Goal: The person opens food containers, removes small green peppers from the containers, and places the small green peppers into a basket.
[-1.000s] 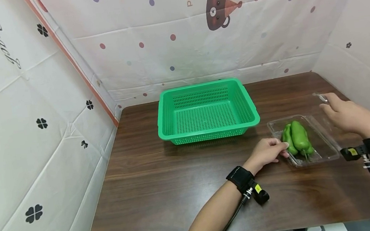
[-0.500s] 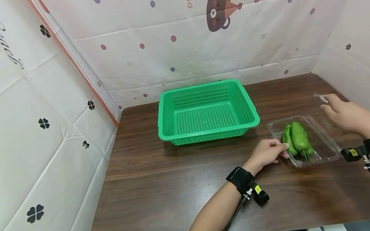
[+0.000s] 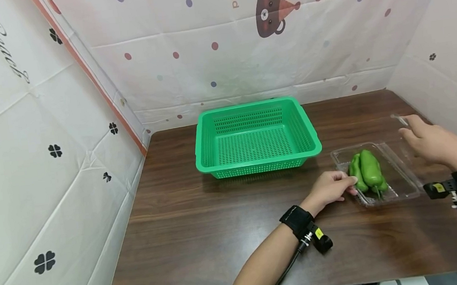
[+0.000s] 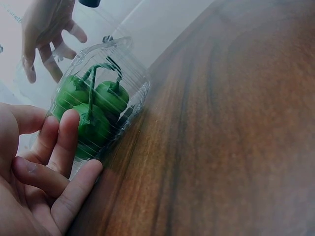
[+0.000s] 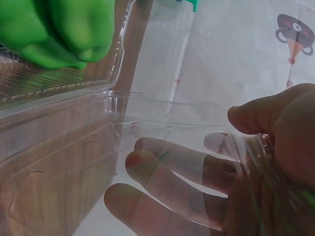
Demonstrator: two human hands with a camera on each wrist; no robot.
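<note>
Fingers (image 4: 59, 147) of my left hand (image 3: 329, 190) lie against the near side of the clear box (image 3: 399, 179). They are a little curled and they touch the plastic wall, with my thumb up at the box's edge. I cannot tell for sure if they pinch the box or just press on it.

Green peppers (image 3: 367, 170) sit inside the box, right behind the wall where my left fingers are. Only the thin plastic is between us. In the left wrist view the peppers' (image 4: 91, 113) stems point up and away from me.

Over on the other side, my right hand (image 3: 431, 142) holds the clear lid (image 5: 197, 118) of the box. My thumb is on top of the lid's edge and my other fingers (image 5: 167, 167) are under it, so I can see them through the plastic. The lid is open and lifted off to the right of the peppers, well clear of them.

All of this is on the brown bench (image 3: 220, 222), near its right end. A green basket (image 3: 255, 136) stands farther back, near the middle of the bench, apart from the box and to its left. Spotted white sheets (image 3: 243, 43) hang around the bench.
</note>
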